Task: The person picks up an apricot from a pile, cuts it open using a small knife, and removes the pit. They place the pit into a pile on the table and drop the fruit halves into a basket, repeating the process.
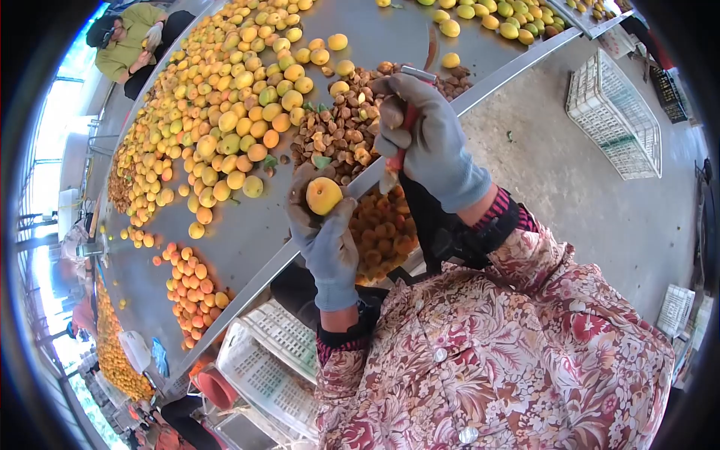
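My left fingers (299, 210) pinch a yellow fruit (324, 196) near the edge of the surface (264, 229), and my right fingers (390, 140) curl round a red tool (411, 118), to the right of the fruit and not touching it.

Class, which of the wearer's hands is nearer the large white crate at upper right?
Right. The right hand, gripping a red handle, is on the side towards the crate; the left hand, holding a fruit, is farther off on the opposite side.
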`<state>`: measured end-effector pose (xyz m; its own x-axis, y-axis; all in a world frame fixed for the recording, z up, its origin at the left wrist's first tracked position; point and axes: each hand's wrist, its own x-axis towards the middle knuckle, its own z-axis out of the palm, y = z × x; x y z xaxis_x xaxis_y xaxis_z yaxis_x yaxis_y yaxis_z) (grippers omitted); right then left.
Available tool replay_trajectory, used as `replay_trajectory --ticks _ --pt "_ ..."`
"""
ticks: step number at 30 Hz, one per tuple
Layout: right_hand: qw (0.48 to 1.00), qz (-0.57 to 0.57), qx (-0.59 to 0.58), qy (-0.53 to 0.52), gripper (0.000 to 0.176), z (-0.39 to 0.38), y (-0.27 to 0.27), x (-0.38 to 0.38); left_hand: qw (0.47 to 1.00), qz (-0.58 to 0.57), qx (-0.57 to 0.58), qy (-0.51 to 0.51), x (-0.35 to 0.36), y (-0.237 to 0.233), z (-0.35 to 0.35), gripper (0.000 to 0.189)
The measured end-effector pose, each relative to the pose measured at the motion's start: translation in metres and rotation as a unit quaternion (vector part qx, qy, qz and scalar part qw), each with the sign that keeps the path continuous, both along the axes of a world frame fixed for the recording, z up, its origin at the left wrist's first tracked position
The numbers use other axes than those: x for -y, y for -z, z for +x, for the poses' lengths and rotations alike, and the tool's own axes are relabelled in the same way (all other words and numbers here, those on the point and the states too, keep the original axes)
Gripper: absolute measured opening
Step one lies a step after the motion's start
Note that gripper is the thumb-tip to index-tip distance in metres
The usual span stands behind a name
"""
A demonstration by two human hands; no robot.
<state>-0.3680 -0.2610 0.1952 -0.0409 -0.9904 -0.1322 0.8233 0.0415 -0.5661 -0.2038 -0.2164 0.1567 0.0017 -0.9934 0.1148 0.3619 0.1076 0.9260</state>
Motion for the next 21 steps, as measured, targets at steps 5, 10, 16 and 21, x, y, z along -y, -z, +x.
replay_trajectory --ticks 5,10,16,21 --pt "0.938 0.086 -0.326 -0.081 0.025 -0.007 -0.032 -0.028 0.99 0.042 -0.1 0.09 -0.009 -0.015 0.011 0.059" --pt "0.835 0.106 -0.395 -0.368 0.03 -0.013 -0.046 -0.07 0.959 0.047 -0.257 0.11 -0.012 -0.027 0.017 0.058" --pt "0.793 0.023 -0.457 -0.402 0.035 -0.006 -0.029 -0.083 0.983 -0.012 -0.166 0.081 -0.012 -0.024 0.019 0.056" --pt "0.778 0.036 -0.474 -0.411 0.037 -0.004 -0.027 -0.083 0.99 -0.013 -0.13 0.056 -0.016 -0.019 0.021 0.056"
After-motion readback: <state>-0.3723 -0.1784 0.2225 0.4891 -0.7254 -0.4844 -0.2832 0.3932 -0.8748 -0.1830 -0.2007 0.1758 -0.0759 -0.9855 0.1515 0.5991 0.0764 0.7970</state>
